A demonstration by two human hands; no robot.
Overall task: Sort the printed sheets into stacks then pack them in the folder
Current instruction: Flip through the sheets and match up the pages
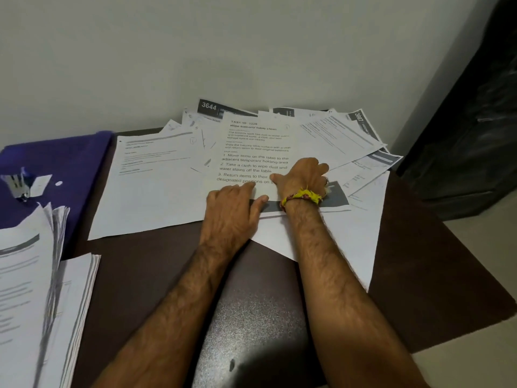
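White printed sheets (253,152) lie under both hands' fingers (246,187).

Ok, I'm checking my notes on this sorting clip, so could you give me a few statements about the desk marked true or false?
1. Both hands rest on the sheet headed "Wipe balcony table clean". True: left hand, right hand.
2. The folder is red. False: it is purple-blue.
3. The right wrist wears a yellow thread band. True.
4. All sheets are already stacked. False: many lie fanned loosely by the wall.
5. Stacked sheets sit at the left. True.
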